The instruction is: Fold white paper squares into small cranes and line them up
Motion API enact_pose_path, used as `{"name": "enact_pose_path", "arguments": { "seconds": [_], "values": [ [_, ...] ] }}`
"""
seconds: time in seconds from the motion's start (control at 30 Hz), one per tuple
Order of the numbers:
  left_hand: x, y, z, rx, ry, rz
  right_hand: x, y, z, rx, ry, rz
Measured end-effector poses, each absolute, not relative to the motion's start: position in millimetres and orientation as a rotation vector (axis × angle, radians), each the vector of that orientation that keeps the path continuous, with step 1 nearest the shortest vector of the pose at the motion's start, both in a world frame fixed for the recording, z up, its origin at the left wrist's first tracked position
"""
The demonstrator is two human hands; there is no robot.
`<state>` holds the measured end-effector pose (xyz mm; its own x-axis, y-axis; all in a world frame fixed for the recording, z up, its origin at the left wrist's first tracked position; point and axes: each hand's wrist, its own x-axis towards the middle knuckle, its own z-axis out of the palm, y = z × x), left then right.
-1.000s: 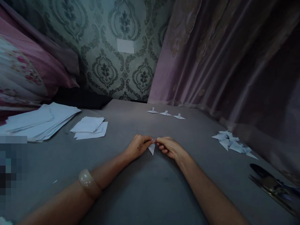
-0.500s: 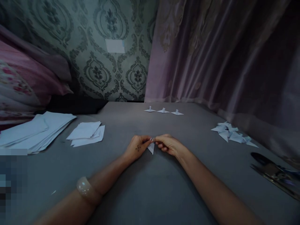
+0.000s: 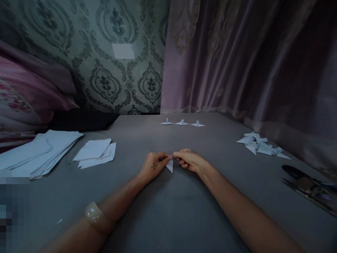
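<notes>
A small folded piece of white paper (image 3: 170, 166) is pinched between both hands in the middle of the view, just above the grey surface. One pointed flap of it hangs down below the fingertips. My left hand (image 3: 155, 164), with a dark mark on its back, grips it from the left between thumb and fingers. From the right, the thumb and forefinger of my right hand (image 3: 188, 160) close on its upper end; the other fingers are curled in. Most of the upper fold is hidden by the fingertips.
Three folded paper figures (image 3: 182, 122) stand in a row at the back. A heap of folded papers (image 3: 259, 144) lies right, with dark-handled scissors (image 3: 302, 182) nearer me. Left are cut paper squares (image 3: 93, 150) and a stack of larger sheets (image 3: 52, 149). Curtains (image 3: 210, 63) hang behind.
The view has turned slightly, so the surroundings shift a little. Both hands keep their pinch on the folded paper, with hardly any visible movement of the fingers.
</notes>
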<state>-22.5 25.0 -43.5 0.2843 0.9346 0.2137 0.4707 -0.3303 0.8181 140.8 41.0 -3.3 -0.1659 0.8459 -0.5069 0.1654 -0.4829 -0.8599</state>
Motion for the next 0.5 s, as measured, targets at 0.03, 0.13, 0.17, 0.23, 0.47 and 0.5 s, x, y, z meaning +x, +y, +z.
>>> {"name": "enact_pose_path", "arguments": {
  "seconds": [0.03,0.13,0.17,0.23,0.47,0.5],
  "values": [
    [-22.2,24.8,-43.3,1.919,1.262,0.943,141.2,40.9,-2.4,-1.583,-1.159,1.704],
    [-21.0,23.5,-40.9,1.910,1.286,0.955,142.2,40.9,-0.6,-1.594,-1.152,1.712],
    [-20.6,23.1,-40.0,1.913,1.292,0.955,142.3,41.0,-0.4,-1.595,-1.150,1.710],
    [-20.1,22.5,-39.0,1.923,1.288,0.955,142.1,41.1,-0.5,-1.592,-1.147,1.706],
    [-19.2,21.9,-40.0,1.943,1.296,0.947,142.0,41.8,-2.1,-1.588,-1.139,1.693],
    [-19.2,21.4,-39.5,1.940,1.304,0.944,143.1,42.3,-2.1,-1.588,-1.133,1.687]
  ]
}}
